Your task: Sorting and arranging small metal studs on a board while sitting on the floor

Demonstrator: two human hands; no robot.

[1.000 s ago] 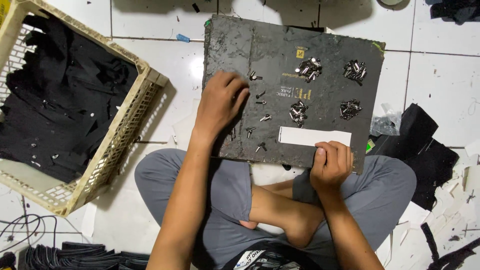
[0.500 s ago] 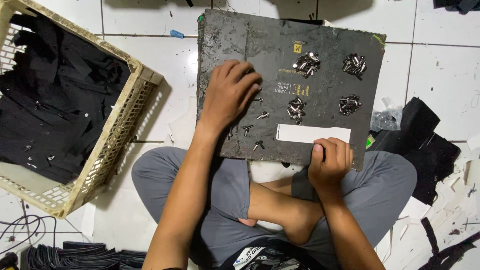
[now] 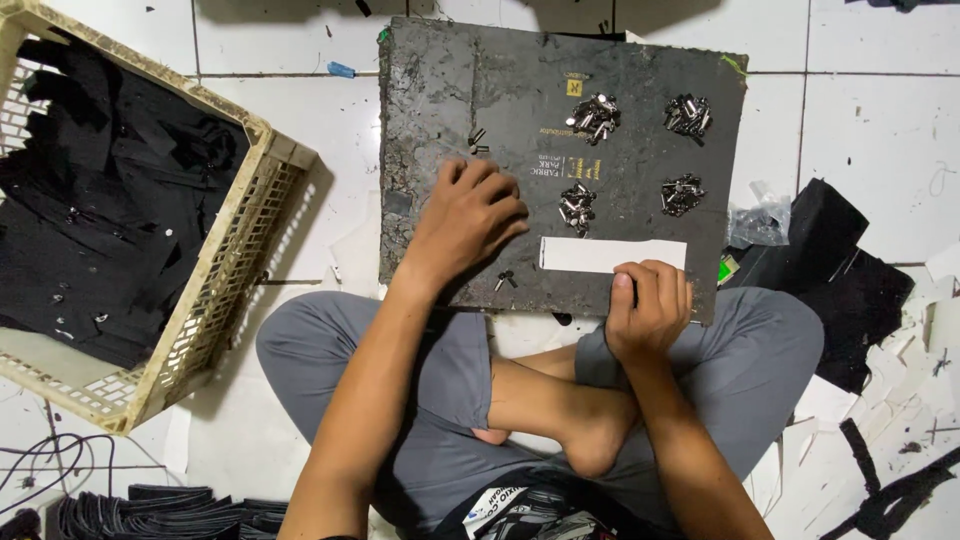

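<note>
A worn black board [image 3: 450,80] rests on my crossed legs and the tiled floor. My left hand [image 3: 468,222] lies palm down on its near left part, fingers curled over small metal pieces there. One loose metal piece [image 3: 505,280] shows just below it and another [image 3: 476,138] above it. My right hand [image 3: 648,308] is closed at the board's near edge, touching the lower edge of a white paper strip [image 3: 612,254]. Several small heaps of shiny metal pieces [image 3: 592,115] sit on the board's far right part.
A cream plastic crate [image 3: 235,250] filled with black fabric pieces stands at the left. Black fabric scraps [image 3: 835,265] and white paper offcuts [image 3: 900,380] lie at the right. A clear plastic bag [image 3: 757,225] sits beside the board. Black straps [image 3: 150,512] and cables lie bottom left.
My left hand slid down the board toward me, covering the loose metal pieces that lay in a row. My right hand stayed at the paper strip.
</note>
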